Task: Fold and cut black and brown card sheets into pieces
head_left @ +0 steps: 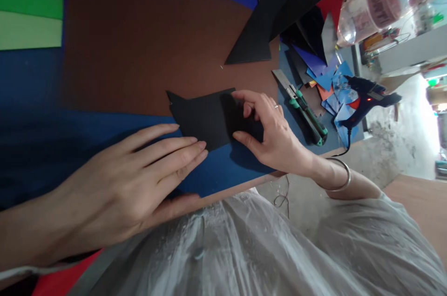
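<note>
Right fingers (253, 97) gripping black card (206, 116) — left fingers (181, 158) extended, touching it; bottle (380, 3) lettering — "ORT" partly legible.

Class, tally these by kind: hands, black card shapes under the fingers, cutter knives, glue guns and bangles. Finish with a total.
Hands, left hand and right hand: 2
Black card shape under the fingers: 1
Cutter knife: 1
Glue gun: 1
Bangle: 1
Total: 6
</note>
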`<state>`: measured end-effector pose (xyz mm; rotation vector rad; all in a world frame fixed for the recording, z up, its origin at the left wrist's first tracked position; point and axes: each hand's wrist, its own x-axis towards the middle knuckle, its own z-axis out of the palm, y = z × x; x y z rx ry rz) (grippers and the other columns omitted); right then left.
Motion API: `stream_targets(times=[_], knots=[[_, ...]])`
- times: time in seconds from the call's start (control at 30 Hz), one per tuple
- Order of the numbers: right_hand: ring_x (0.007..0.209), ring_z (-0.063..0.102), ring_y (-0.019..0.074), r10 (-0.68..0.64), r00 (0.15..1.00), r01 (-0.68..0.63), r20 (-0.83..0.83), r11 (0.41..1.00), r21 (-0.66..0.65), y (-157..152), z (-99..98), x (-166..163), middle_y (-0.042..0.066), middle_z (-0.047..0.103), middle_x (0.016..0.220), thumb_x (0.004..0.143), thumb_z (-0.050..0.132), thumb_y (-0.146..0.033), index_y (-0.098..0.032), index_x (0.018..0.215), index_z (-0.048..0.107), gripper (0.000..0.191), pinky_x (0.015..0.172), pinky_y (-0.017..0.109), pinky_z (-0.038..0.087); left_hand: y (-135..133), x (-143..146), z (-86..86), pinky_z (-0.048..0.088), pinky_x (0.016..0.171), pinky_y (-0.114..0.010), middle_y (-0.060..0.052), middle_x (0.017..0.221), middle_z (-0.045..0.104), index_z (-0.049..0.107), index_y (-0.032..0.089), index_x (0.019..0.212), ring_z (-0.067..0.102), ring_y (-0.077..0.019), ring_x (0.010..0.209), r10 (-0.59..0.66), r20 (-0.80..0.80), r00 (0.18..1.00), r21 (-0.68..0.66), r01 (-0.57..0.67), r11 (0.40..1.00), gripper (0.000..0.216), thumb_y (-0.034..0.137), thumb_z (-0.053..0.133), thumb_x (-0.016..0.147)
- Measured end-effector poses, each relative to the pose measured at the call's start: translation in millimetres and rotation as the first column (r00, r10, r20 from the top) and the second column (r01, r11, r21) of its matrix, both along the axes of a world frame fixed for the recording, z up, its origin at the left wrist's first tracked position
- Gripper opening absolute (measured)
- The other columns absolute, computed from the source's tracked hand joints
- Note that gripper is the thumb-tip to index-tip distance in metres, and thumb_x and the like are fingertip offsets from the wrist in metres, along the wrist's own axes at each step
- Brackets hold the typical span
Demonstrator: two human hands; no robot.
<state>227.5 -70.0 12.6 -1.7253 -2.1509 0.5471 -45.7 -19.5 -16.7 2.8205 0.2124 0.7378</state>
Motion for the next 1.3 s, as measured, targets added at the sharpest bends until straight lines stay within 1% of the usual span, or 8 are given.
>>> stream_targets(times=[0.33, 0.5, 0.6, 0.67, 0.8, 0.93, 1.13, 1.3], knots=[[0.101, 0.058, 0.0281, -0.049, 0.999, 0.049, 0.003, 0.999, 0.003, -3, -2.6, 15, 0.01, 0.064, 0.112, 0.096, 0.064, -0.035, -0.02, 0.145, 0.048, 0.055, 0.09, 0.045, 0.045, 3, -5, -2.8, 0.048, 0.114, -0.052, -0.015, 0.126, 0.078, 0.072, 0.008, 0.12, 0.072, -0.0288, 0.116, -0.023, 0.008, 1.0, 0.018, 0.023, 1.0, 0.03, 0.028, 0.058, 0.103], [0.102, 0.059, 0.0282, -0.046, 0.999, 0.046, -0.004, 0.999, 0.009, -2, -5.3, 15, 0.01, 0.065, 0.112, 0.096, 0.064, -0.037, -0.022, 0.144, 0.048, 0.053, 0.089, 0.045, 0.045, 7, -16, -3.7, 0.048, 0.117, -0.053, -0.007, 0.135, 0.075, 0.074, 0.019, 0.123, 0.071, -0.0278, 0.123, -0.031, -0.031, 0.999, -0.052, 0.029, 0.998, 0.028, 0.026, 0.062, 0.098], [0.101, 0.059, 0.027, -0.036, 0.999, 0.036, -0.022, 0.999, 0.021, -1, -6.1, 20, 0.009, 0.065, 0.111, 0.094, 0.066, -0.032, -0.021, 0.143, 0.049, 0.053, 0.089, 0.044, 0.046, 8, -18, -0.9, 0.049, 0.119, -0.055, -0.01, 0.137, 0.074, 0.073, 0.016, 0.126, 0.07, -0.0305, 0.124, -0.051, -0.051, 0.997, -0.074, 0.047, 0.996, 0.035, 0.021, 0.069, 0.092], [0.098, 0.06, 0.025, -0.012, 0.999, 0.012, -0.041, 1.0, 0.015, 0, -5.8, 25, 0.008, 0.066, 0.111, 0.093, 0.065, -0.026, -0.022, 0.142, 0.051, 0.051, 0.088, 0.042, 0.047, 7, -17, 0.2, 0.05, 0.118, -0.055, -0.012, 0.136, 0.074, 0.074, 0.016, 0.127, 0.07, -0.032, 0.123, -0.047, -0.035, 0.998, -0.073, 0.044, 0.996, 0.036, 0.021, 0.07, 0.091], [0.093, 0.06, 0.0208, 0.053, 0.993, -0.054, -0.107, 0.999, -0.006, 6, -4.1, 30, 0.006, 0.067, 0.11, 0.094, 0.06, -0.019, -0.022, 0.137, 0.055, 0.043, 0.085, 0.039, 0.05, 4, -13, -4.1, 0.05, 0.119, -0.051, -0.006, 0.13, 0.077, 0.073, 0.022, 0.128, 0.071, -0.0277, 0.122, -0.001, 0.014, 1.0, -0.11, 0.002, 0.994, 0.033, 0.022, 0.066, 0.096], [0.104, 0.063, 0.0233, 0.07, 0.988, -0.061, -0.139, 0.996, 0.067, 11, -4.4, 17, 0.011, 0.066, 0.115, 0.101, 0.059, -0.031, -0.019, 0.133, 0.059, 0.033, 0.091, 0.04, 0.053, 2, -14, -11.6, 0.049, 0.121, -0.049, -0.001, 0.132, 0.077, 0.071, 0.028, 0.132, 0.072, -0.024, 0.121, 0.048, 0.047, 0.998, -0.151, -0.04, 0.988, 0.035, 0.02, 0.062, 0.098], [0.128, 0.057, 0.0332, 0.162, 0.986, -0.164, 0.024, 0.961, 0.223, 23, 0.8, -10, 0.018, 0.062, 0.136, 0.1, 0.064, -0.053, -0.018, 0.139, 0.057, 0.053, 0.109, 0.056, 0.046, 1, -19, -7.9, 0.051, 0.117, -0.048, -0.005, 0.136, 0.074, 0.062, 0.027, 0.143, 0.069, -0.0262, 0.126, 0.085, 0.064, 0.994, -0.144, -0.075, 0.987, 0.046, 0.021, 0.062, 0.098], [0.135, 0.057, 0.0363, 0.41, 0.905, -0.422, 0.112, 0.896, 0.138, 25, 4.4, -18, 0.022, 0.06, 0.148, 0.089, 0.065, -0.074, -0.014, 0.146, 0.054, 0.083, 0.114, 0.059, 0.047, -1, -19, 1.1, 0.052, 0.112, -0.046, -0.003, 0.138, 0.071, 0.059, 0.033, 0.143, 0.067, -0.0261, 0.127, 0.274, 0.123, 0.954, -0.235, -0.241, 0.942, 0.048, 0.015, 0.057, 0.098]])
